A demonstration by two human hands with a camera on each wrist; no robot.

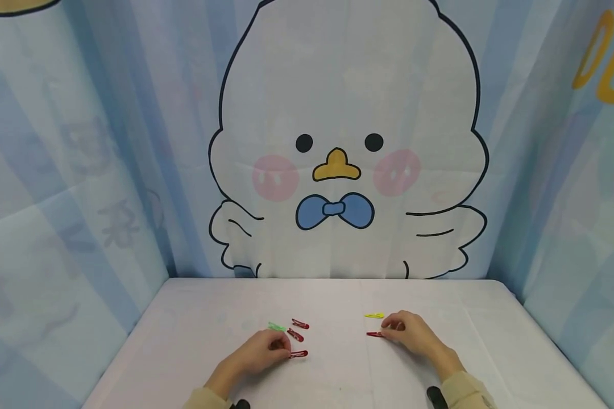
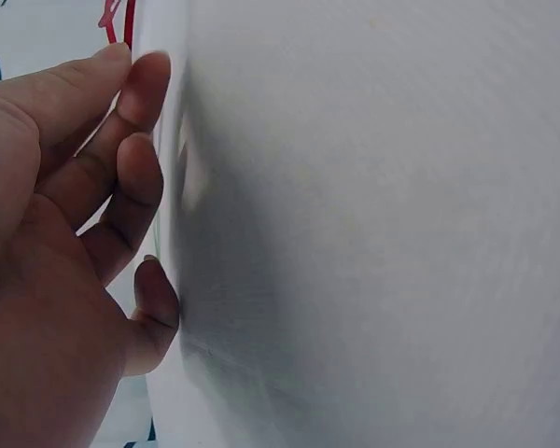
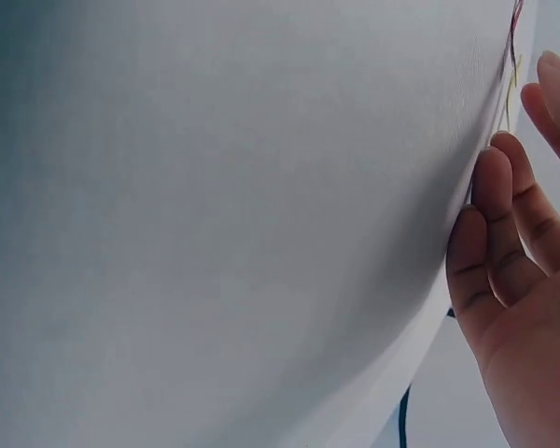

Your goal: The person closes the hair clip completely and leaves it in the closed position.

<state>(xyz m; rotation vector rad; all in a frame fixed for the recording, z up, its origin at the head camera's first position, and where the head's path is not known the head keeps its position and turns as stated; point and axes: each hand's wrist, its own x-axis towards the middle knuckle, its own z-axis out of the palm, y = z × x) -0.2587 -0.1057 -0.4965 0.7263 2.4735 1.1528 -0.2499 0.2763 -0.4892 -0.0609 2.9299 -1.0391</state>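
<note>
My left hand [image 1: 263, 351] pinches one end of a dark red snap hair clip [image 1: 299, 354] between thumb and index finger. In the left wrist view, the red hair clip [image 2: 129, 21] extends past those fingertips. Just beyond the hand lie a green hair clip [image 1: 277, 326] and two more red clips, one farther back [image 1: 301, 324] and one nearer [image 1: 295, 335]. On the right, my right hand [image 1: 413, 334] has loosely bent fingers beside a red hair clip [image 1: 374, 334]. The right wrist view shows that red clip [image 3: 515, 33] apart from the thumb. A yellow hair clip [image 1: 374, 315] lies behind it.
Everything lies on a white-covered table [image 1: 337, 380]. A curtain with a cartoon bird [image 1: 348, 102] hangs along the back edge, and blue-white curtains [image 1: 46, 227] enclose both sides.
</note>
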